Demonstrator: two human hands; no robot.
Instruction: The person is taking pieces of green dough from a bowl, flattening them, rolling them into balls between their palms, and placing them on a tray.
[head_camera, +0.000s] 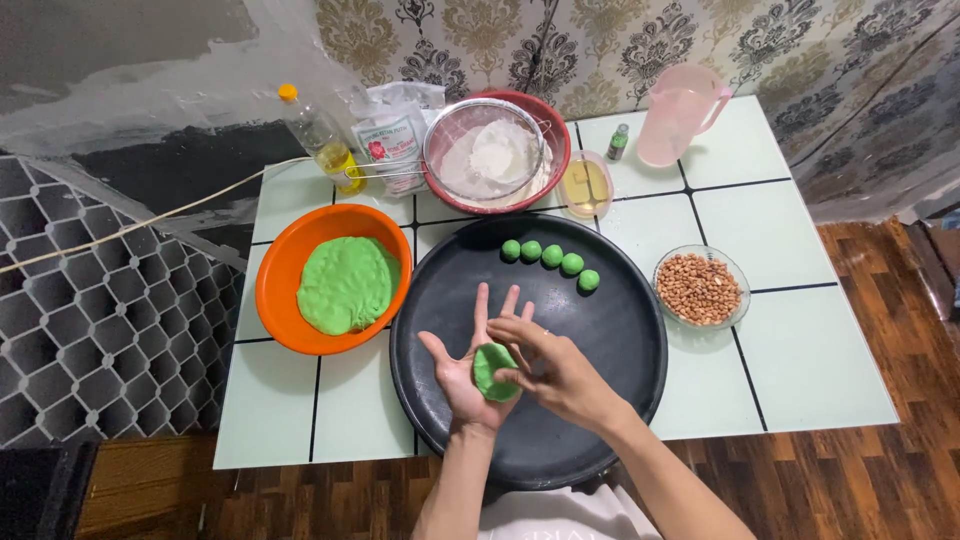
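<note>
My left hand (462, 370) lies palm up over the near part of a large black round tray (620, 330), with a flattened piece of green dough (488, 366) resting on the palm. My right hand (562, 372) comes in from the right and its fingertips press on that dough. Several small green dough balls (551, 256) sit in a curved row at the far side of the tray. To the left, an orange bowl (275, 285) holds a big mass of green dough (347, 284).
A glass bowl of peanuts (699, 288) stands right of the tray. At the back of the white tiled table (800, 350) are a red bowl with a sieve of flour (495, 155), an oil bottle (322, 138), a flour bag (392, 135), a small dish of oil (586, 184), a small bottle (619, 142) and a pink jug (678, 115).
</note>
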